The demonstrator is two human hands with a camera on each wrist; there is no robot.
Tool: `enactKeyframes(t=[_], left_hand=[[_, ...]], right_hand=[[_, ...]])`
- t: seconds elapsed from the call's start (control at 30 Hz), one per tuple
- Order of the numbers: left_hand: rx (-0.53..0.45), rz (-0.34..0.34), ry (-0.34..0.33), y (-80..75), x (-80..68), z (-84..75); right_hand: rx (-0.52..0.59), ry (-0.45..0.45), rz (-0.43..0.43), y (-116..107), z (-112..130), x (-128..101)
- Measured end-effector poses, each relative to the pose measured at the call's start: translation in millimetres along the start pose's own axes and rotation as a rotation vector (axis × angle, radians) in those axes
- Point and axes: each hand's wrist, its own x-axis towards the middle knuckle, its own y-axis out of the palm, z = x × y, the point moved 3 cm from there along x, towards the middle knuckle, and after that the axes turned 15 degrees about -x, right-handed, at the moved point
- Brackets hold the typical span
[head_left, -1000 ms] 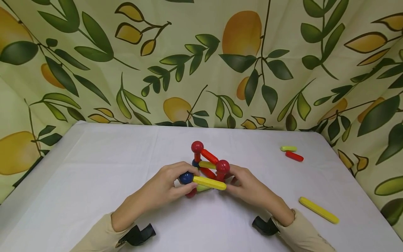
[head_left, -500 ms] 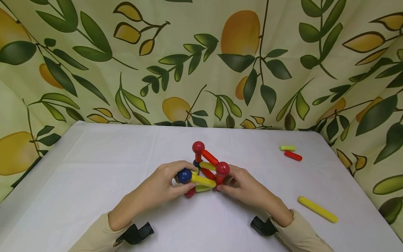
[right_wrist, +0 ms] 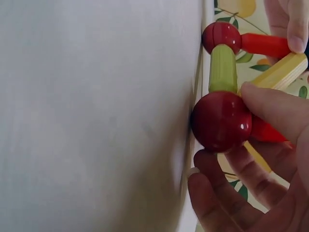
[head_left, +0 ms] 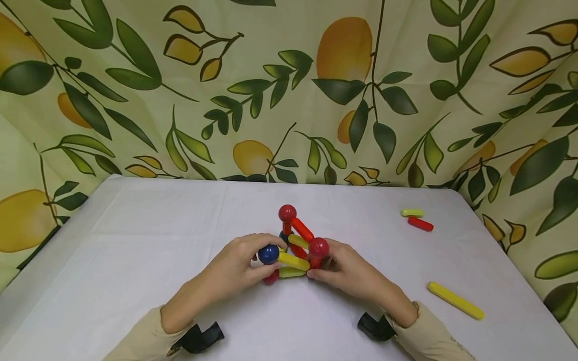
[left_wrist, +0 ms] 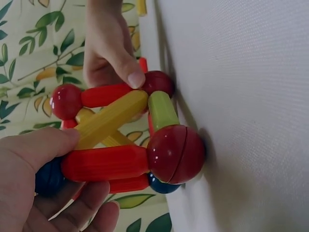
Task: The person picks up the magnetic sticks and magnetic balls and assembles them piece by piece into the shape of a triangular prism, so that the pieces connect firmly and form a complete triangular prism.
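A frame of magnetic rods and balls stands on the table between both hands. My left hand [head_left: 239,258] grips its upper blue ball [head_left: 268,254], the thumb lying on the end of a long yellow rod [head_left: 294,261]. That rod slants from the blue ball down to a lower red ball [right_wrist: 222,121] at the right. My right hand [head_left: 352,268] holds this red ball, thumb by the rod's end and fingers around the far side. Above it sits another red ball [head_left: 318,247]. A yellow-green rod [left_wrist: 163,110] joins the two lower front red balls. The left fingers partly hide the blue ball.
On the white table [head_left: 149,235], a long yellow rod [head_left: 455,300] lies to the right. Farther back are a short yellow-green rod [head_left: 412,212] and a short red rod [head_left: 420,223]. A patterned curtain [head_left: 280,100] hangs behind the table.
The long yellow rod's right end has moved back and down from in front of the frame to the lower red ball. My right thumb has shifted left onto that corner.
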Motion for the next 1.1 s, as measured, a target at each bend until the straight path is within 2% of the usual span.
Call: enactKeyframes(t=[0.13, 0.3, 0.43, 0.7, 0.83, 1.1], left_hand=[[-0.009, 0.01, -0.023, 0.0, 0.7, -2.3], [-0.038, 0.052, -0.06, -8.4, -0.1, -4.5], [-0.063, 0.076, -0.05, -14.2, -0.6, -4.3], [-0.096, 0.102, -0.046, -13.3, 0.7, 0.7], [-0.108, 0.142, -0.092, -12.8, 0.7, 5.7], [-0.145, 0.23, -0.251, -6.6, -2.6, 24.7]], right_hand=[[-0.023, -0.007, -0.013, -1, 2, -1], [-0.035, -0.012, -0.021, 0, 2, -1], [-0.041, -0.006, -0.022, 0, 2, 0], [-0.043, 0.012, -0.022, 0, 2, 0], [-0.024, 0.014, -0.016, 0, 1, -1], [0.01, 0.029, 0.01, 1, 0, 0]])
